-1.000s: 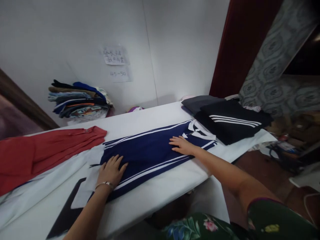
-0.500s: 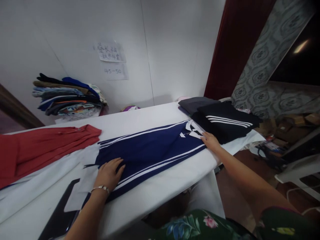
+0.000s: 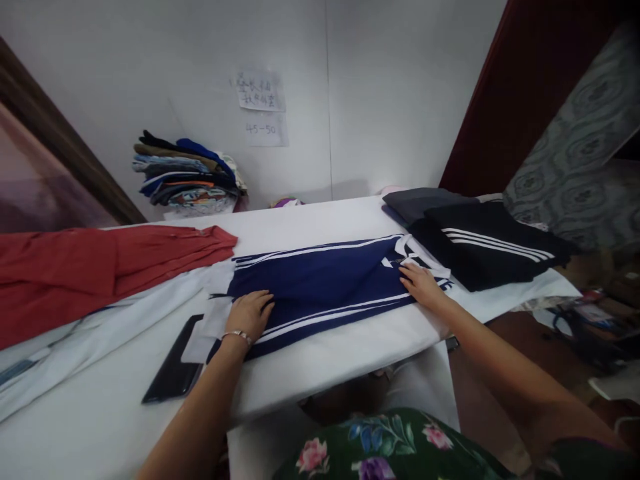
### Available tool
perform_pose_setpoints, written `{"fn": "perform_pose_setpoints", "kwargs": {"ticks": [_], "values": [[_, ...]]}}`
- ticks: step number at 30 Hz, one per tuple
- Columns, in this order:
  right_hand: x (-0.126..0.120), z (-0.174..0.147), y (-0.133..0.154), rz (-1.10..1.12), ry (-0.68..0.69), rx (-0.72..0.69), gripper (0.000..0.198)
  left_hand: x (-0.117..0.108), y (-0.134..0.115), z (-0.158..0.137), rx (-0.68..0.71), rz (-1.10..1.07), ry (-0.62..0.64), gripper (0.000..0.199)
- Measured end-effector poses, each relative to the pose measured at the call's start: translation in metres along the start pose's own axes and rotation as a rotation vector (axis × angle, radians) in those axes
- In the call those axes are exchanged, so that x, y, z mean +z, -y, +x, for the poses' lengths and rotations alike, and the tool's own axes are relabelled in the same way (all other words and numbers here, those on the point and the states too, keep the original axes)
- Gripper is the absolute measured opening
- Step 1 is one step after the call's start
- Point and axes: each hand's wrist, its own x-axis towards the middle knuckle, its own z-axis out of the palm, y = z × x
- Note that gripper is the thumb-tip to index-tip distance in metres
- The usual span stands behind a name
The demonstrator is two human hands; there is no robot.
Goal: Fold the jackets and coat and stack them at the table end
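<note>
A navy blue shirt [image 3: 325,279] with white side stripes and a white collar lies folded lengthwise on the white-covered table [image 3: 295,388]. My left hand [image 3: 251,315], a bracelet on its wrist, rests palm down on the shirt's left end with fingers stretched out. White cloth and part of a black flat object [image 3: 173,373] show beside that wrist. At the collar end, my right hand [image 3: 420,285] lies on the fabric just below the collar, fingers extended. Its fingertips touch the shirt; I see nothing gripped.
Folded dark clothes, the top one black with white stripes [image 3: 493,243], lie right of the shirt. A red garment [image 3: 150,257] is spread at the left. Behind it stands a stack of folded clothes [image 3: 187,175] against the wall, with paper notes [image 3: 263,100] above.
My right hand has moved from the collar's outer edge inward onto the shirt below the collar. My left hand stays on the left end. The camera view has turned left.
</note>
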Motion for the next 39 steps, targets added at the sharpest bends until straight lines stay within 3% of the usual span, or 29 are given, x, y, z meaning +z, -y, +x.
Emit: {"fn": "perform_pose_setpoints", "kwargs": {"ticks": [4,7,12,20,30,34,39], "values": [[-0.006,-0.004,0.035,0.197,-0.036,-0.172,0.041,-0.008,-0.007,-0.003,0.027,-0.136,-0.091,0.031],[-0.008,-0.010,0.068,0.326,0.064,-0.361,0.043,-0.017,-0.014,-0.010,0.086,-0.251,-0.125,0.033],[-0.003,-0.020,0.091,0.344,0.211,-0.470,0.049,-0.022,-0.023,-0.028,0.224,-0.306,0.009,0.039],[0.003,-0.022,0.091,0.359,0.176,-0.463,0.036,-0.020,-0.027,-0.039,0.248,-0.276,0.099,0.037],[0.009,-0.023,0.094,0.286,0.092,-0.515,0.033,-0.017,-0.029,-0.043,0.258,-0.166,-0.047,0.024],[0.013,-0.023,0.073,0.200,0.081,-0.526,0.034,-0.016,-0.028,-0.050,0.215,-0.147,0.015,0.038],[0.018,-0.017,0.023,0.049,0.063,-0.495,0.044,-0.031,-0.027,-0.051,0.076,-0.019,0.162,0.051]]}}
